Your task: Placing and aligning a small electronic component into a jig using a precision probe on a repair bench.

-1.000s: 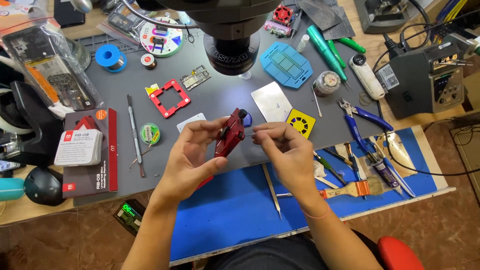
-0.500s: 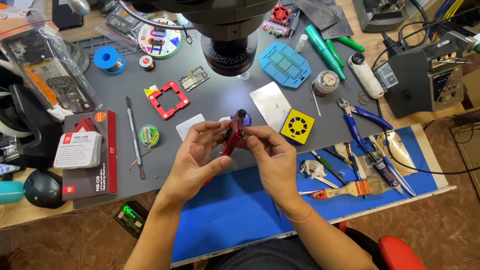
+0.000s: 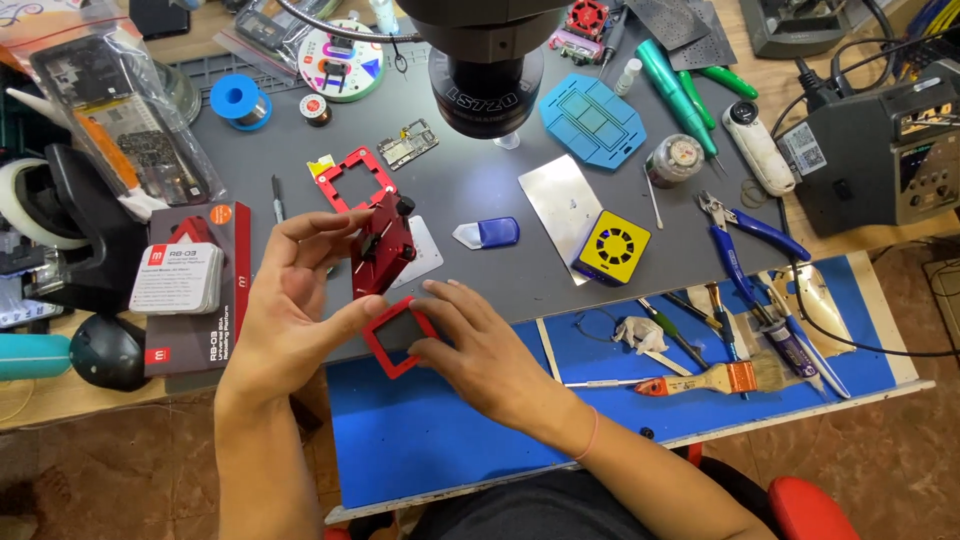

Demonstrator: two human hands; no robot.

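Head view, looking down at the counter (image 3: pixel 640 270) with its grey mat and, nearer the person, a blue mat (image 3: pixel 500 420). Left hand (image 3: pixel 295 305) is raised over the front edge of the grey mat, fingers spread and curled; its fingertips hold a red metal fixture block (image 3: pixel 382 248), tilted up on edge, with a small black knob at its top corner. Left thumb reaches down and touches the left corner of a red square frame (image 3: pixel 398 337). Right hand (image 3: pixel 478 345) pinches that same frame from the right side, thumb below and fingers on top, so the frame sits between the two hands, just under the block and over the seam where the grey mat meets the blue mat. Whether frame and block touch cannot be told. A microscope head (image 3: pixel 488 70) hangs over the grey mat, above the hands. Behind the block lies a second red frame (image 3: pixel 350 180), flat on the mat, with a small circuit board (image 3: pixel 407 146) just beyond it. To the right of the block: a small blue-and-white tool (image 3: pixel 487 233), a bare metal plate (image 3: pixel 562 200) and a yellow square fan unit (image 3: pixel 611 247) touching the plate's lower edge. Blue-handled pliers (image 3: pixel 745 225) and a paint brush (image 3: pixel 715 378) lie well to the right. A red-and-grey product box (image 3: pixel 190 280) sits left of the left hand.
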